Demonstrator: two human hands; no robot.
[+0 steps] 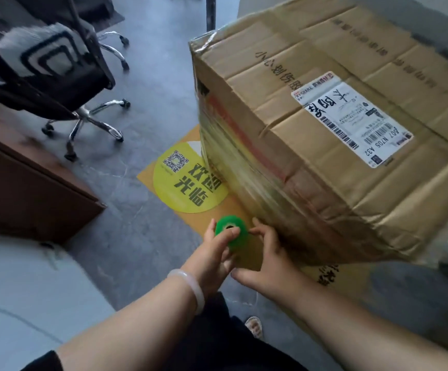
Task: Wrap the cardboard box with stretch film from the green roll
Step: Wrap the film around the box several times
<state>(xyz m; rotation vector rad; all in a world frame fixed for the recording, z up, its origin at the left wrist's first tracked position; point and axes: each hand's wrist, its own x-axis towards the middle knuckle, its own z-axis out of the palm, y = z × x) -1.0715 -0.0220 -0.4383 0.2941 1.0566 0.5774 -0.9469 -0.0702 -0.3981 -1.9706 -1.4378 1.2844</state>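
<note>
my left hand (212,253) grips the green roll (230,231), a finger in its core. my right hand (268,253) rests half-open beside it, fingertips touching the film-covered cardboard box (324,145).

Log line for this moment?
wrapping | left hand holds green roll | right hand at box corner | film on box side

One head-worn view looks steeply down, close over the cardboard box (324,135).
</note>
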